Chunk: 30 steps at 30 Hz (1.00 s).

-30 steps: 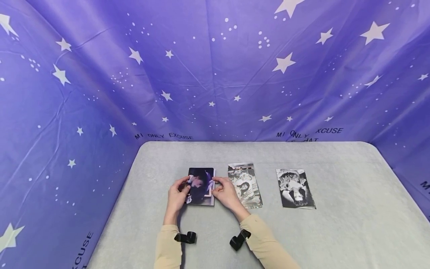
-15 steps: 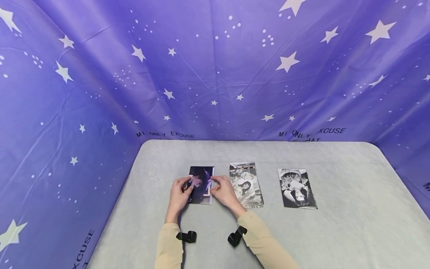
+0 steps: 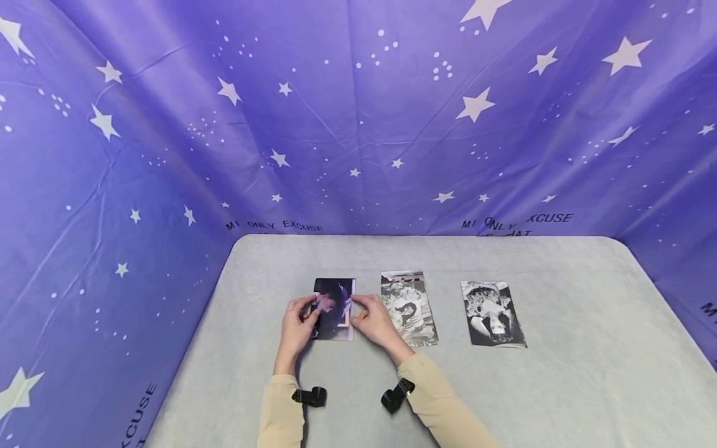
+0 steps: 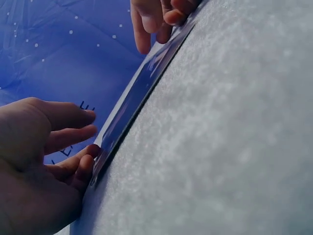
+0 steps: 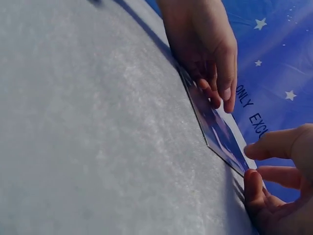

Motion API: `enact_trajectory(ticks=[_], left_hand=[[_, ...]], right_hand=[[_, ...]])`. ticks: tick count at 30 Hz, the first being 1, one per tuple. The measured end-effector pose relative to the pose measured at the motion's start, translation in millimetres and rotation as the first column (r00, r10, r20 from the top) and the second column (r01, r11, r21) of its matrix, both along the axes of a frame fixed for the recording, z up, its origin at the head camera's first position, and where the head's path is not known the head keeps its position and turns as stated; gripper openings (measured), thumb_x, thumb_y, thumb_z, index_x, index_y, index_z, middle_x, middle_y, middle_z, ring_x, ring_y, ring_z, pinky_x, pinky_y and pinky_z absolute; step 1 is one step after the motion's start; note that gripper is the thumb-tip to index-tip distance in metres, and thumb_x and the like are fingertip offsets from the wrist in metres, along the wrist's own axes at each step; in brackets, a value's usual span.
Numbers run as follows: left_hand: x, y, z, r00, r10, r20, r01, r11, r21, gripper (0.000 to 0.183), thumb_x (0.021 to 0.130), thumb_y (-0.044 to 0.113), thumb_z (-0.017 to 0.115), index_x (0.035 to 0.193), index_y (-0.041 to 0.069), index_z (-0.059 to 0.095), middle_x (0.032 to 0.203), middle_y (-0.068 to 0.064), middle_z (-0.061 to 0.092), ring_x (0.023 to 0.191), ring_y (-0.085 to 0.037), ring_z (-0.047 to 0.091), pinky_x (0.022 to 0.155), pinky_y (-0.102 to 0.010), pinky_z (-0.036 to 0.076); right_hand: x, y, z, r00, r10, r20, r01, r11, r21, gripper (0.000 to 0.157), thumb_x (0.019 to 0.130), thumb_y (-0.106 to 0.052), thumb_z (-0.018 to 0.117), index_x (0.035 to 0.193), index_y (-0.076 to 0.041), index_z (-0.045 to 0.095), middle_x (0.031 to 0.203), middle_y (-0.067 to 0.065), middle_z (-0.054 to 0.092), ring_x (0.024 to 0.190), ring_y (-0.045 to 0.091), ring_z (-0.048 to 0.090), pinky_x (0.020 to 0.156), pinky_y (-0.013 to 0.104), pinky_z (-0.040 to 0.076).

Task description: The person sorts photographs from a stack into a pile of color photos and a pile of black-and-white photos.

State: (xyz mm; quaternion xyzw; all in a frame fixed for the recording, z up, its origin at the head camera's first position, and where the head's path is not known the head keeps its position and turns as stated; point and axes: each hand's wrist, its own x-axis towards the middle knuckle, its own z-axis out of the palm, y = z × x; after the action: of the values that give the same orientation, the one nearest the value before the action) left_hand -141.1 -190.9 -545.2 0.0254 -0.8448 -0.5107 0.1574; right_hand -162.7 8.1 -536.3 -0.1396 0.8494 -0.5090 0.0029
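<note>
A small stack of photos (image 3: 335, 325) lies at the left of the group, a dark purple print on top and a pale strip along its right edge. My left hand (image 3: 297, 326) holds its left edge, the thumb reaching slightly over the print. At the opposite edge my right hand (image 3: 375, 320) holds it with bent thumb and fingers. In the left wrist view the left hand's lower fingers (image 4: 88, 164) meet the near edge. The right wrist view has the right thumb and index finger about a corner of the print (image 5: 215, 127). The undersides are hidden.
Several black-and-white photos (image 3: 411, 314) overlap just right of my right hand. Farther right lies another black-and-white photo (image 3: 493, 314). They rest on a grey table (image 3: 588, 386), backed by a purple star-patterned curtain (image 3: 358, 124). Black straps (image 3: 310, 396) sit at the wrists.
My right hand has shifted slightly left with the right edge of the stack. The left thumb has moved a little farther over the print. The other photos have stayed in place.
</note>
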Motion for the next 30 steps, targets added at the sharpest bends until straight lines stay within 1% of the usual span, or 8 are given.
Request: enact_trajectory(ticks=[6,8,9,13,15,16,24,30], left_hand=[[4.7,6,8.4,0.998,0.018,-0.061,-0.012,0.994,0.105,0.031,0.085,-0.008,0.064,0.116,-0.007,0.065,0.109,-0.023,0.061,0.089,-0.032,0.063,0.075,-0.016,0.048],[9.5,12,22.5,0.999,-0.008,-0.051,0.014,0.992,0.128,0.031,0.085,-0.010,0.062,0.116,-0.010,0.063,0.111,-0.027,0.059,0.091,-0.037,0.063,0.074,-0.018,0.050],[12.3,16,29.6,0.998,-0.023,-0.059,0.030,0.992,0.123,0.031,0.085,-0.011,0.061,0.116,-0.012,0.062,0.111,-0.029,0.059,0.092,-0.039,0.062,0.076,-0.023,0.052],[22.1,33,54.9,0.994,-0.080,-0.076,0.090,0.987,0.136,0.029,0.085,-0.016,0.058,0.114,-0.018,0.059,0.110,-0.035,0.057,0.099,-0.048,0.058,0.081,-0.043,0.053],[23.6,40,56.0,0.992,-0.091,-0.089,0.102,0.986,0.133,0.028,0.085,-0.016,0.058,0.113,-0.018,0.059,0.107,-0.034,0.058,0.100,-0.048,0.057,0.084,-0.050,0.051],[23.9,43,56.3,0.992,-0.095,-0.082,0.106,0.984,0.145,0.027,0.086,-0.015,0.058,0.113,-0.018,0.059,0.108,-0.034,0.058,0.101,-0.048,0.058,0.085,-0.048,0.051],[22.8,71,58.0,0.988,-0.147,-0.050,0.154,0.968,0.197,0.026,0.088,-0.013,0.057,0.113,-0.016,0.061,0.103,-0.032,0.063,0.095,-0.042,0.062,0.080,-0.022,0.051],[23.8,88,58.1,0.982,-0.187,-0.022,0.187,0.961,0.201,0.026,0.087,-0.012,0.057,0.113,-0.015,0.061,0.103,-0.031,0.064,0.093,-0.040,0.063,0.080,-0.024,0.052]], right_hand=[[0.7,13,9.7,0.998,-0.027,0.053,0.038,0.978,-0.204,0.044,0.073,0.008,0.067,0.116,0.009,0.063,0.098,0.020,0.061,0.067,0.005,0.053,0.062,0.018,0.046],[2.5,19,20.6,0.994,-0.030,0.100,0.055,0.967,-0.249,0.044,0.074,0.010,0.066,0.117,0.010,0.062,0.099,0.022,0.061,0.068,0.007,0.054,0.060,0.016,0.046],[4.3,22,28.1,0.993,-0.024,0.118,0.056,0.960,-0.274,0.043,0.075,0.011,0.065,0.117,0.012,0.061,0.099,0.025,0.060,0.068,0.008,0.054,0.059,0.016,0.046],[6.9,37,35.8,0.978,-0.016,0.207,0.084,0.943,-0.323,0.043,0.079,0.012,0.065,0.121,0.011,0.059,0.103,0.025,0.059,0.062,0.009,0.052,0.047,0.016,0.042],[6.6,44,30.8,0.975,-0.016,0.221,0.089,0.942,-0.323,0.043,0.080,0.010,0.066,0.122,0.010,0.059,0.104,0.024,0.060,0.060,0.008,0.052,0.043,0.017,0.041],[5.7,48,26.0,0.972,-0.021,0.234,0.098,0.943,-0.320,0.043,0.080,0.009,0.067,0.123,0.008,0.060,0.105,0.022,0.060,0.059,0.006,0.052,0.042,0.017,0.040],[10.0,78,24.8,0.979,-0.091,0.183,0.139,0.952,-0.273,0.038,0.080,0.009,0.068,0.117,0.009,0.063,0.102,0.024,0.062,0.071,0.007,0.058,0.059,0.017,0.045],[10.0,94,23.3,0.965,-0.143,0.220,0.196,0.950,-0.243,0.038,0.081,0.007,0.068,0.119,0.008,0.062,0.106,0.024,0.062,0.076,0.009,0.060,0.061,0.018,0.047]])
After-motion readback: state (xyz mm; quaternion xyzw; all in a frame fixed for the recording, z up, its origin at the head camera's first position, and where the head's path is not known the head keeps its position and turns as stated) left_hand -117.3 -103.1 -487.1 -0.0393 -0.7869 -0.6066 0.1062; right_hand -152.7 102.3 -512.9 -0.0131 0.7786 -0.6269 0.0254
